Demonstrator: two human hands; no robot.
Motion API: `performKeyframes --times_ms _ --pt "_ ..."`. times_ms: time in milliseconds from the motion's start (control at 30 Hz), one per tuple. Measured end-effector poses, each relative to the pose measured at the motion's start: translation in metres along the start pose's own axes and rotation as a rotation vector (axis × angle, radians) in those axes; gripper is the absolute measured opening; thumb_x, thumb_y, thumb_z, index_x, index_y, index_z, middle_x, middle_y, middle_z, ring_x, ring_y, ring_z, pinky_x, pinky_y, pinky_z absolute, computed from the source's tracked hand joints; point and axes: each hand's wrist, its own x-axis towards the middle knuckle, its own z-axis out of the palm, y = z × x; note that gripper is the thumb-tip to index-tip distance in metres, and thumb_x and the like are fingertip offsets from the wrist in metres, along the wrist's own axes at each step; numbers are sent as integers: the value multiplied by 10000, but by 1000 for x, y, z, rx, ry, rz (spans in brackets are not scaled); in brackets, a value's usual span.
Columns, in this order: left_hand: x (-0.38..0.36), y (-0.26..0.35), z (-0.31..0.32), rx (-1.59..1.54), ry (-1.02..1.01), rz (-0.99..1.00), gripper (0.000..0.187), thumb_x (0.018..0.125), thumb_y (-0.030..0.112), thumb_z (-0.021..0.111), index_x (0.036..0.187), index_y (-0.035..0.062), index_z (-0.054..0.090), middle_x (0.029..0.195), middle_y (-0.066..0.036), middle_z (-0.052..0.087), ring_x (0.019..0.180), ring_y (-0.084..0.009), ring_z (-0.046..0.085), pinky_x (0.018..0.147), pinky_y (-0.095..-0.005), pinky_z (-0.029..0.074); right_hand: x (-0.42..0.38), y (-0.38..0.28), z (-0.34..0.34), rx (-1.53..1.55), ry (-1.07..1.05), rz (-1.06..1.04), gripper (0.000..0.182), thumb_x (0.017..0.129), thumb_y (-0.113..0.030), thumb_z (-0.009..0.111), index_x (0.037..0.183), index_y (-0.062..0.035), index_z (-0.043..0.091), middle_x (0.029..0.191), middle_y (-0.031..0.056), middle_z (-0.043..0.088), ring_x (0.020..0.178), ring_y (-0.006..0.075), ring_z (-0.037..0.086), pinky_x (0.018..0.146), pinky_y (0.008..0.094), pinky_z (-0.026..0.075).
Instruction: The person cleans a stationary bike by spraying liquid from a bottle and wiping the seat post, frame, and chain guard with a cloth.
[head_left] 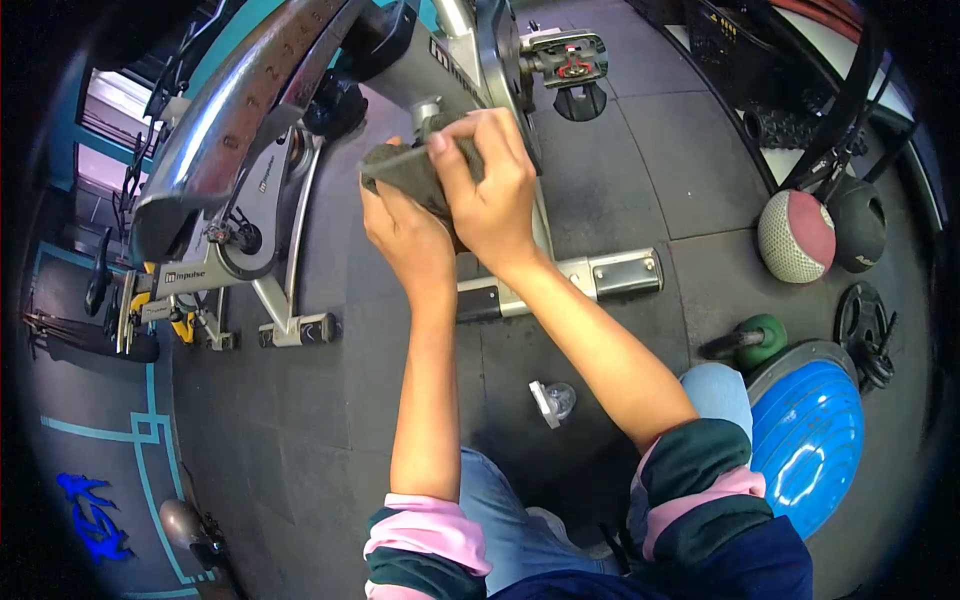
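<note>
Both hands are raised together in front of the exercise bike frame (pixel 455 85). My left hand (pixel 408 235) grips a dark olive-grey cloth (pixel 415 178) from below and the left. My right hand (pixel 490 180) pinches the cloth's upper right part, its thumb and fingers bent over it. Just above the cloth a silver knob (pixel 427 108) shows on the bike. The far side of the cloth is hidden. On the floor below my forearms lies a small clear container with a white part (pixel 553 402).
The bike's chrome-ended foot bar (pixel 625 273) crosses below the hands, a pedal (pixel 570 62) above right. At right are a pink-grey ball (pixel 796 236), a black ball (pixel 858 225), a green kettlebell (pixel 762 342) and a blue balance dome (pixel 810 440). Another bike (pixel 262 205) stands left.
</note>
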Motion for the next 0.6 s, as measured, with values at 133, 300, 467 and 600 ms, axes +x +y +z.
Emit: performKeyframes --times_ms 133,300,467,600 --pt "-32 5 -18 47 -40 -92 337 985 194 373 1156 -43 538 1044 -171 627 972 -260 599 878 -362 445 -12 -8 -18 147 -5 429 160 883 -155 625 870 2 595 875 142 583 835 287 584 734 358 451" --pt "-63 4 -24 -120 108 -86 241 884 8 492 1122 -5 526 1265 -176 445 1196 -274 438 1051 -355 308 -21 -10 -43 13 100 273 300 861 -234 670 1078 -44 588 1085 147 540 1030 293 527 915 370 395" --pt "-11 9 -25 525 299 341 245 899 -8 517 1142 17 525 1244 -117 475 1180 -218 461 1024 -388 376 6 -17 -12 -267 -85 -211 328 829 -283 683 1064 -61 624 1129 157 549 1056 354 496 955 428 363" --pt "3 -17 3 -127 0 -91 318 991 215 424 1159 -21 557 1132 -97 578 1056 -197 553 922 -323 432 6 1 0 -79 -63 -189 201 830 -209 685 890 -28 624 926 137 580 882 321 551 782 390 438"
